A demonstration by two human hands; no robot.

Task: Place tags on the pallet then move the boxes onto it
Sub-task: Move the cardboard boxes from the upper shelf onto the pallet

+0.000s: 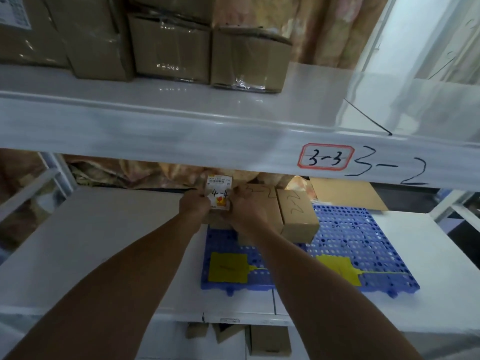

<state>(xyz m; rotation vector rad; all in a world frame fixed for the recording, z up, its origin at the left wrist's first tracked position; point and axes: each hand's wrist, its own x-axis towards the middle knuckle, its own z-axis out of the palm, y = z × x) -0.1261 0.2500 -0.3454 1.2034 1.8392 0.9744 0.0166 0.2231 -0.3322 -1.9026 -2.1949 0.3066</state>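
Over the far left corner of the blue pallet (363, 242), both hands grasp a small box (219, 194), one on each side. The left hand (194, 203) has its fingers curled round the box's left edge, and the right hand (244, 206) clasps its right edge. The small box has a white printed label on top, "4-4" handwritten across it and an orange patch below. Brown cardboard shows just under it, but I cannot tell whether the small box rests on that or is held clear.

Just beside the right hand, along the pallet's far edge, stand two brown boxes touching side by side: the box marked 3-2 (262, 203), partly hidden by the hand, and the box marked 2-2 (298, 216) to its right.

Near the pallet's front edge lie two yellow tags, flat and well apart: the left tag (227, 267) by the front left corner, the right tag (337, 268) towards the middle, each with a thin strap pointing right.

The pallet sits on the white lower shelf (104, 242), close to its front edge. A flat cardboard sheet (345, 193) lies beyond the pallet's far right corner. On the front rail of the upper shelf (181, 131) a red-bordered label (326, 159) reads "3-3", struck through, with "3-2" handwritten beside it. Taped cartons (168, 48) crowd the upper shelf's left half.
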